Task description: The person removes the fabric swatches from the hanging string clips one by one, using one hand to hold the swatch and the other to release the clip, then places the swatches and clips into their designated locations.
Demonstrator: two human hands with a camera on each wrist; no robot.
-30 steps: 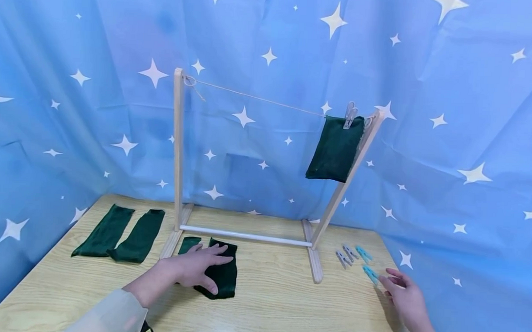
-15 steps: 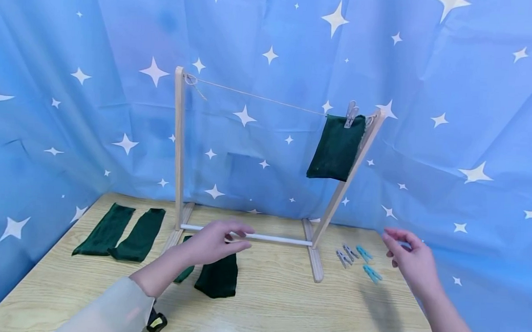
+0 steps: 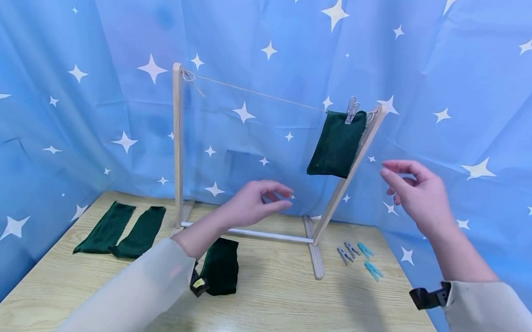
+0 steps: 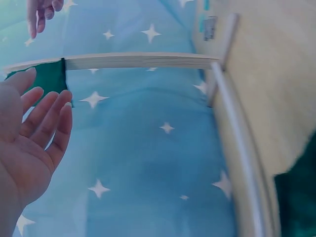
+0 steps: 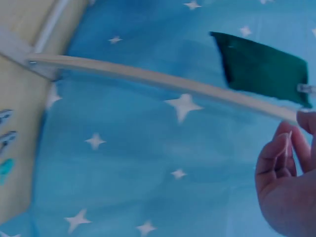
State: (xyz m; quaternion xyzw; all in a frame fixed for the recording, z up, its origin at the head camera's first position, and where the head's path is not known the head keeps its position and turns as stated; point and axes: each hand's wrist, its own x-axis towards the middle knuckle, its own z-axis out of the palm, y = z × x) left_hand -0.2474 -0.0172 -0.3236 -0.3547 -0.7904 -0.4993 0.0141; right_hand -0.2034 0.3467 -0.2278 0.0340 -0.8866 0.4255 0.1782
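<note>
A dark green cloth (image 3: 337,144) hangs at the right end of a cord (image 3: 259,93), pinned by a grey clothespin (image 3: 351,113). My left hand (image 3: 258,202) is in the air before the wooden rack, fingers loosely bent, touching nothing. My right hand (image 3: 416,193) is raised to the right of the rack's right post (image 3: 338,198), thumb and fingers close together. Nothing shows between its fingers in the right wrist view. Another green cloth (image 3: 223,269) lies on the table, partly hidden by my left sleeve.
Two green cloth strips (image 3: 107,229) lie at the table's left. To the right of the rack are grey clothespins (image 3: 344,255) and blue clothespins (image 3: 374,271). A white bar (image 3: 268,236) joins the rack's feet; a starry blue curtain (image 3: 262,29) hangs behind.
My left hand has lifted off the green cloth and moved up and right. My right hand has risen from beside the blue clothespins to the height of the hanging cloth's lower edge.
</note>
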